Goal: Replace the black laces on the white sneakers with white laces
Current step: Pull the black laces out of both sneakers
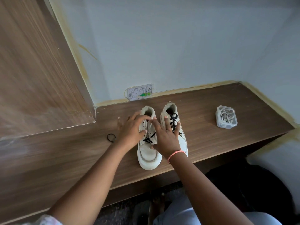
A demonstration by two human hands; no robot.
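Note:
Two white sneakers stand side by side on the wooden desk (227, 143), toes toward me. The left sneaker (148, 153) has its black lace (148, 139) only in the lower eyelets; the upper eyelets are bare. The right sneaker (172, 114) is laced in black up to its collar. My left hand (131, 129) rests over the left sneaker's left side, fingers spread across its opening. My right hand (165, 137), fingers straight and spread, lies across both sneakers, covering most of the right one. A clear plastic box (226, 116) of white laces sits to the right.
A black hair tie (111, 137) lies on the desk left of the sneakers. A white wall socket plate (140, 92) sits on the wall just behind them. A wooden panel (37, 70) rises at the left. The desk's front edge runs close below the toes.

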